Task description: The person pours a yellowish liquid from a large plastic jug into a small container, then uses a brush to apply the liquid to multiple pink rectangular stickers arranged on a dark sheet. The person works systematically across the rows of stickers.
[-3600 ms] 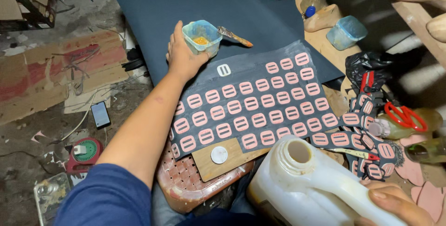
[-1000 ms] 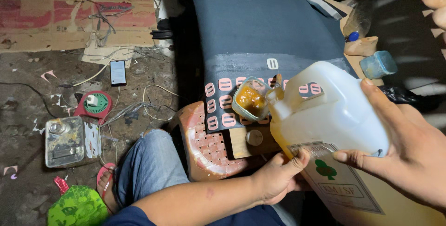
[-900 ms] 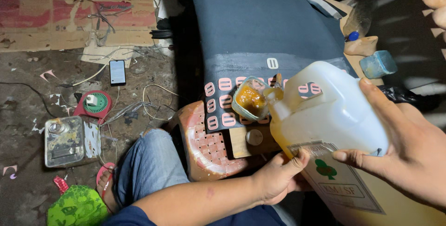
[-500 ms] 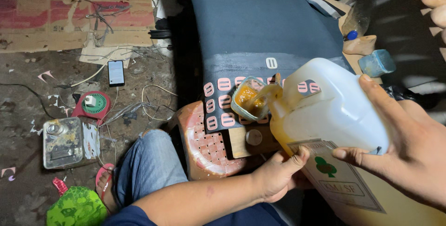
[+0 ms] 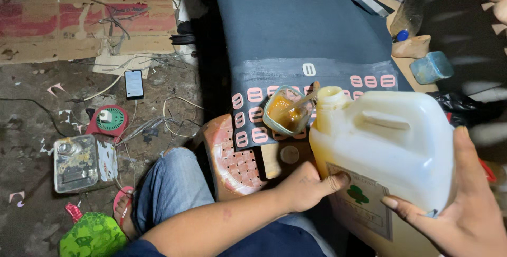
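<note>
A white plastic jug (image 5: 388, 143) is tilted with its mouth over a small clear cup (image 5: 285, 110) holding amber liquid and a brush. My right hand (image 5: 459, 209) grips the jug's bottom and side. My left hand (image 5: 309, 185) steadies the jug's lower front corner. The cup rests on a dark blue sheet (image 5: 296, 30) covered with several pink rounded pieces (image 5: 255, 95).
A red perforated stool (image 5: 229, 154) lies under the sheet's edge by my knee. On the dirty floor to the left are a phone (image 5: 134, 83), a red round device (image 5: 110, 120), a metal tin (image 5: 79, 163) and cables. A blue cup (image 5: 431, 67) stands at right.
Since the oldest frame, my left hand has left the cup on the sheet and moved to the jug. The jug has been lifted and tilted over the cup, which now holds more amber liquid.
</note>
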{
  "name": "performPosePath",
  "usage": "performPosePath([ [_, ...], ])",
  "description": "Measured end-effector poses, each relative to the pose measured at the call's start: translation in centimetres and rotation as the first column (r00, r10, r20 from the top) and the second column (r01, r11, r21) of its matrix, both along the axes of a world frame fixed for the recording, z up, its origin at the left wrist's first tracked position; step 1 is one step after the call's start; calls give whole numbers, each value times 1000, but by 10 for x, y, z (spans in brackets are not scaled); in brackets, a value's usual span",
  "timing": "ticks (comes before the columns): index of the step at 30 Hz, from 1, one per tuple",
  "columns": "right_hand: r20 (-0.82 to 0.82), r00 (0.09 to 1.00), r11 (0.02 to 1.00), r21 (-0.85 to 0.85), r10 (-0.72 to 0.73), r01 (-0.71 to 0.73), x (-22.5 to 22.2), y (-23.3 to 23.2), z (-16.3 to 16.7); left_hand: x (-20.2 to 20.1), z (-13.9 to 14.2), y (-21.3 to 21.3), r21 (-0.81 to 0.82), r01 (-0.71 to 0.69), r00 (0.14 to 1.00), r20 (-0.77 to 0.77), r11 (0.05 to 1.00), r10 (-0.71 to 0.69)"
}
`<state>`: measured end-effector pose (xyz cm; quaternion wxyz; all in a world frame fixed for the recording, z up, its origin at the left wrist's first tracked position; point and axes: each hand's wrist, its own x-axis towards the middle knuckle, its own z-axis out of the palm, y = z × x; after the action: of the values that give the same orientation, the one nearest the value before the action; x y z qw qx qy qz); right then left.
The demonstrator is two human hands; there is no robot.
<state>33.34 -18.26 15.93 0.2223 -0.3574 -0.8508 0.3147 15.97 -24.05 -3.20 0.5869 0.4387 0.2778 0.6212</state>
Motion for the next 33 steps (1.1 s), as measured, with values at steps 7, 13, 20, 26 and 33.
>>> performPosePath([
  [7, -180, 974, 988, -84, -141, 127, 17, -17, -45, -16, 17, -5, 60, -56, 987, -144, 997, 64],
  [13, -152, 961, 973, -67, -229, 221, 22, -17, -56, -24, 12, -7, -122, -169, 838, -541, 978, 78],
  [20, -150, 985, 996, 36, -81, 87, 35, -1, -58, -46, 14, -21, -107, -444, 863, -317, 890, 393],
  [26, -137, 968, 978, -34, -210, 208, 49, -14, -62, -43, 40, -24, 429, -544, 564, -450, 722, 692],
  [33, -255, 922, 957, -73, -292, 282, 74, -23, -73, -44, 8, -12, 496, -292, 76, -840, 818, 537],
])
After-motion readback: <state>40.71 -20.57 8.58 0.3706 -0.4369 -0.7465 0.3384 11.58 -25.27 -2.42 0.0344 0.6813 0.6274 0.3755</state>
